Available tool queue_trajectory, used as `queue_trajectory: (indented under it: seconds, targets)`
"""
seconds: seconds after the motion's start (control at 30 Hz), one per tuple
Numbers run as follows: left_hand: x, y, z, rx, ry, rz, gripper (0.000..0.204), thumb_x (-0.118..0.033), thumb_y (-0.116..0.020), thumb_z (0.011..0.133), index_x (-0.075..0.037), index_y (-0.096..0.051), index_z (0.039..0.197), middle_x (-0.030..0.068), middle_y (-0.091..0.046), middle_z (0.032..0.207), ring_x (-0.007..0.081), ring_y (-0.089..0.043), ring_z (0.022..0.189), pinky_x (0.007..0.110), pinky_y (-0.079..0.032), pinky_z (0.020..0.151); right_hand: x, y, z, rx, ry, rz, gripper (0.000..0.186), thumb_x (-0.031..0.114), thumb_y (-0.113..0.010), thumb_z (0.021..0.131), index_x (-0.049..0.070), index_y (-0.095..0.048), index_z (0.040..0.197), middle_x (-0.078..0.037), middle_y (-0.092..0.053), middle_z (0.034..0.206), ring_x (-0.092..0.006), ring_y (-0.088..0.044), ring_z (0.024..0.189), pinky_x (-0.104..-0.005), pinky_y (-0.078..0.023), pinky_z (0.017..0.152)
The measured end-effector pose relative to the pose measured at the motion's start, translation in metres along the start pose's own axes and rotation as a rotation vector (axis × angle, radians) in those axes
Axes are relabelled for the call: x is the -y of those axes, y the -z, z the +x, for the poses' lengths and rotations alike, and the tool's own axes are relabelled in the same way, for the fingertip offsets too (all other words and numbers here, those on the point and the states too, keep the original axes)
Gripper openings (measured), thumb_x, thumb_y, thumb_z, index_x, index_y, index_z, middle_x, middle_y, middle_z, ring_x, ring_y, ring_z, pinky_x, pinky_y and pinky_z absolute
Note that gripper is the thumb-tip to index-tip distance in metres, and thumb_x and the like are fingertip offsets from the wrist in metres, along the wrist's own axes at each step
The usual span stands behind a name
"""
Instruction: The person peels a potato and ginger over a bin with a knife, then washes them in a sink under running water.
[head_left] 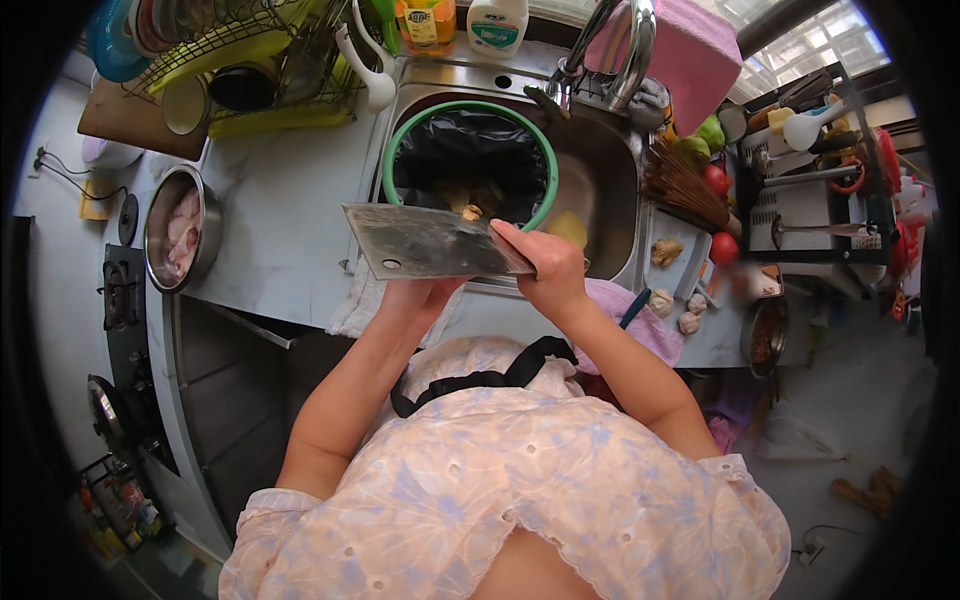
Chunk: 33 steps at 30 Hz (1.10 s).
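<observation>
Broad grey metal cleaver (pixel 430 245), rectangular blade with a small round hole near its left corner, is held tilted over the near side of the round green-rimmed bucket (pixel 470 105) with a black plastic liner (pixel 460 150). Rim contact unclear. Small knobbly tan piece (pixel 471 213) shows at the blade's far edge, above the bucket; its support is hidden.

Cleaver looks stiff, fairly heavy, likely slick if wet; best hold is the handle end, right of the blade, clear of the edge. Tan piece looks light, firm, easily dropped.

Right hand (pixel 545 262) grips the cleaver's handle end, thumb laid along the blade. Left hand (pixel 425 290) sits under and behind the blade, fingers hidden; can't tell what it grasps. Both forearms reach in from below, elbows bent outward.

Bucket stands in a stainless steel sink (pixel 605 190). Right of bucket: white garlic bulbs (pixel 660 303), round red tomato (pixel 723 248). Left of bucket: steel bowl (pixel 211 245) of pale raw meat (pixel 185 225).
</observation>
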<state>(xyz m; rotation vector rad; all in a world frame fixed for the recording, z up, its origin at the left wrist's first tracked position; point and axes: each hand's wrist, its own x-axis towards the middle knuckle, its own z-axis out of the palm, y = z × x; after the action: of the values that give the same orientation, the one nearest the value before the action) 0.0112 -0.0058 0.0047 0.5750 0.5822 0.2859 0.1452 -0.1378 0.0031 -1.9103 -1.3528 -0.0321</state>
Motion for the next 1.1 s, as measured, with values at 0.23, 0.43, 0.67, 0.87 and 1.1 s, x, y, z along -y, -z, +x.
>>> queue_trajectory:
  seconds: [0.23, 0.43, 0.67, 0.87, 1.1]
  targets:
    - [-0.016, 0.009, 0.001, 0.078, -0.046, 0.062, 0.021, -0.01, -0.055, 0.089, 0.004, -0.057, 0.106, 0.0143, -0.063, 0.102, 0.0263, -0.062, 0.094, 0.04, -0.055, 0.079, -0.026, 0.003, -0.002, -0.001, -0.048, -0.008, 0.029, 0.003, -0.063, 0.072, 0.011, -0.065, 0.1, -0.013, -0.062, 0.07, -0.0306, -0.06, 0.063, -0.0379, -0.046, 0.054]
    - [-0.018, 0.006, 0.003, 0.12, -0.028, 0.066, 0.033, -0.01, -0.054, 0.091, 0.004, -0.051, 0.121, 0.0142, -0.062, 0.106, 0.0245, -0.062, 0.092, 0.036, -0.053, 0.076, -0.025, 0.01, 0.001, -0.013, -0.147, 0.089, 0.02, 0.005, -0.064, 0.075, 0.009, -0.067, 0.093, -0.015, -0.064, 0.075, -0.0303, -0.062, 0.065, -0.0368, -0.047, 0.056]
    - [-0.02, -0.005, 0.006, 0.202, -0.092, 0.109, 0.043, -0.013, -0.056, 0.09, 0.0, -0.045, 0.129, 0.0133, -0.057, 0.113, 0.0225, -0.059, 0.094, 0.034, -0.05, 0.077, -0.007, 0.031, -0.001, 0.162, -0.476, 0.357, 0.019, 0.005, -0.067, 0.077, 0.004, -0.067, 0.095, -0.016, -0.065, 0.075, -0.0257, -0.063, 0.063, -0.0311, -0.047, 0.055]
    - [-0.003, 0.016, 0.015, 0.117, -0.261, 0.191, 0.052, -0.019, -0.062, 0.087, 0.001, -0.041, 0.131, 0.0122, -0.055, 0.119, 0.0201, -0.056, 0.102, 0.034, -0.048, 0.086, -0.001, 0.03, 0.003, -0.076, -0.04, 0.111, 0.025, 0.004, -0.067, 0.072, 0.006, -0.067, 0.098, -0.01, -0.058, 0.063, -0.0254, -0.056, 0.054, -0.0322, -0.042, 0.049]
    - [-0.006, 0.021, 0.014, 0.326, -0.068, -0.083, 0.051, -0.032, -0.048, 0.092, 0.0, -0.04, 0.132, 0.0138, -0.053, 0.122, 0.0203, -0.054, 0.109, 0.03, -0.043, 0.095, 0.002, 0.025, 0.013, -0.011, 0.129, -0.072, 0.045, 0.003, -0.067, 0.063, 0.009, -0.063, 0.107, -0.005, -0.047, 0.06, -0.0237, -0.052, 0.054, -0.035, -0.041, 0.049]
